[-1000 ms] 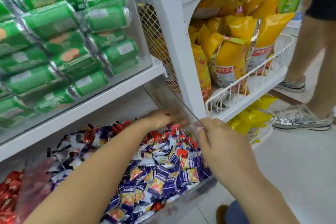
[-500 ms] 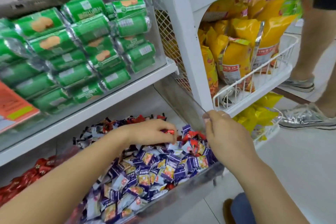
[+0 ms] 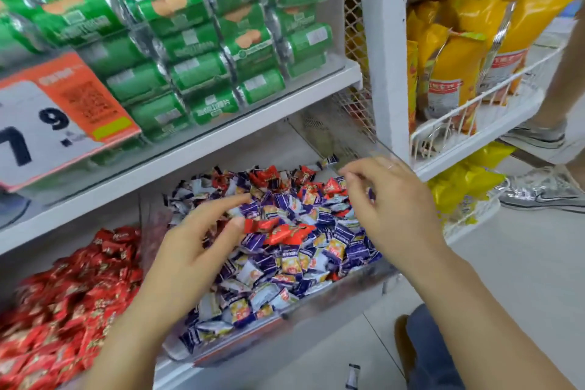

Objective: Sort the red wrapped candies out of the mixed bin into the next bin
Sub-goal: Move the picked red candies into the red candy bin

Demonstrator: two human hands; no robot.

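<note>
The mixed bin is a clear box on the low shelf, heaped with purple and white wrapped candies and some red ones. A few red wrapped candies lie together on top near its middle. My left hand is over the bin's left side with fingers spread, its thumb tip touching the end of one red candy. Over the bin's right rear hovers my right hand, fingers loosely curled with nothing visible in them. Left of a clear divider, the neighbouring bin holds only red candies.
Green biscuit packs and an orange price sign fill the shelf directly above. Yellow snack bags sit in a wire basket to the right. Another person's leg and silver shoe stand beyond it. A loose candy lies on the floor.
My left hand drew back from the bin's rear toward its left side and spread its fingers. My right hand left the bin's right wall and moved over the candies.
</note>
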